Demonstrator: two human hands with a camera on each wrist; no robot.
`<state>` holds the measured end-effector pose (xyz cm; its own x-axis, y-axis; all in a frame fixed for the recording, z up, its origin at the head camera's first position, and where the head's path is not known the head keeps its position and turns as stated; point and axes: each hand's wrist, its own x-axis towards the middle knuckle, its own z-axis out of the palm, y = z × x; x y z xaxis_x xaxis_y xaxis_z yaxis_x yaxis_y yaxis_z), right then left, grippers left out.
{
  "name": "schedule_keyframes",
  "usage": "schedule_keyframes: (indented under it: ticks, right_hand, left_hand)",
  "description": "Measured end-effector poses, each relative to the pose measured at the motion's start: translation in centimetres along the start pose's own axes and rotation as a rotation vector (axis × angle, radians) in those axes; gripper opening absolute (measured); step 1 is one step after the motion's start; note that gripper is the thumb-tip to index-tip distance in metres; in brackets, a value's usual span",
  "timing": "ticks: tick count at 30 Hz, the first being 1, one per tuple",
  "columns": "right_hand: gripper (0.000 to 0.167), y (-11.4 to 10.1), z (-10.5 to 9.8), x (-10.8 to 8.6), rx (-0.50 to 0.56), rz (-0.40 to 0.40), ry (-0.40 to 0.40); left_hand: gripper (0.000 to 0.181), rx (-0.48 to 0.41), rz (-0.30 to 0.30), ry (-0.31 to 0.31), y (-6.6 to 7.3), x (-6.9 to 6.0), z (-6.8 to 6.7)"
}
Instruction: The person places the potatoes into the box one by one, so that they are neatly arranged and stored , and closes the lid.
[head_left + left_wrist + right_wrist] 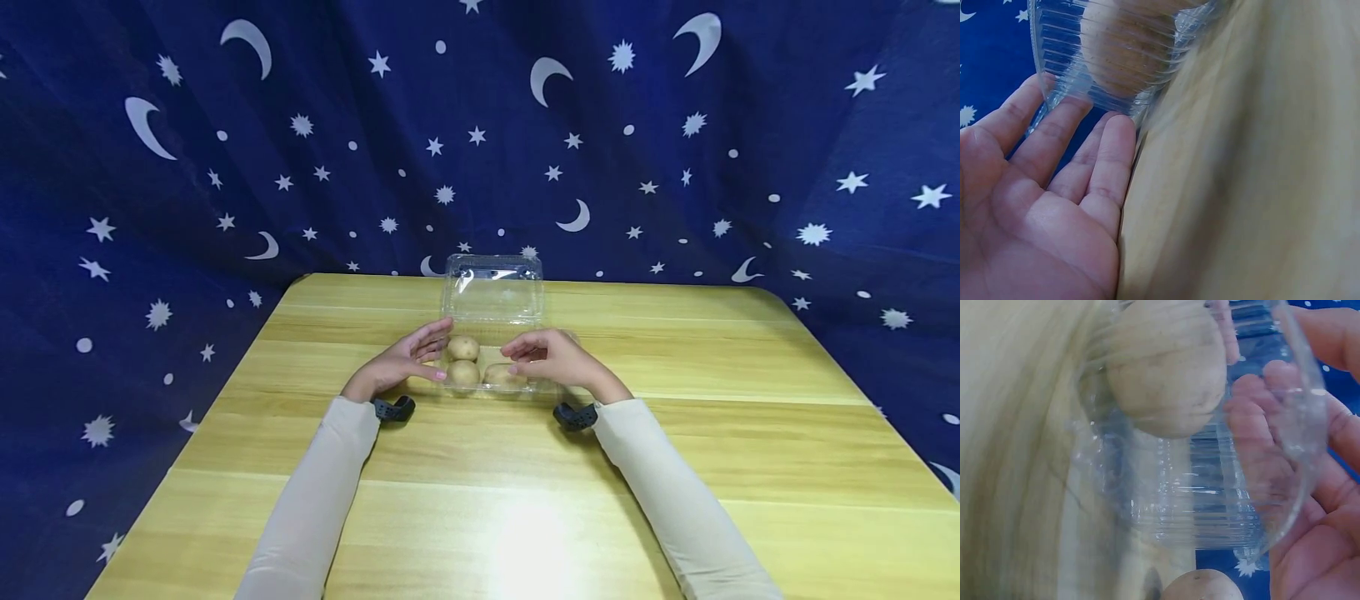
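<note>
A clear plastic clamshell box (492, 287) stands with its lid raised at the back. Three potatoes are visible in its tray: one at the back left (463, 347), one at the front left (462, 373) and one nearer the middle (501, 375). My left hand (401, 358) is at the box's left side; in the left wrist view its extended fingers (1054, 128) touch the ribbed wall. Over the right part of the tray hovers my right hand (558, 358), fingers loosely bent. Its fingers (1254, 425) show through the plastic, with no potato in their grasp.
Outside the box, in the right wrist view, another potato (1204, 585) is partly visible. All this is on a wooden table (450, 517). Behind its far edge hangs a blue curtain (495, 200) with moons and stars. Both wrists wear dark bands (574, 416).
</note>
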<state>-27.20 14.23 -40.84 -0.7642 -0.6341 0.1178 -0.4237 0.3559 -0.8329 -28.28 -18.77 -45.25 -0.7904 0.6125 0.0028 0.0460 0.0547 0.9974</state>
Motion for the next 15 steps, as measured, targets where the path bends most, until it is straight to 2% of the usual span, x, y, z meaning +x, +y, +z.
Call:
schedule_keyframes:
  ticks: [8, 15]
  right_hand:
    - [0.033, 0.32, -0.48, -0.38, 0.201, 0.015, 0.03]
    - [0.036, 0.1, -0.9, -1.0, 0.239, 0.024, 0.067]
  left_hand:
    - [0.103, 0.01, 0.004, -0.006, 0.06, 0.02, 0.0]
    - [0.104, 0.004, -0.006, -0.004, 0.27, -0.08, 0.03]
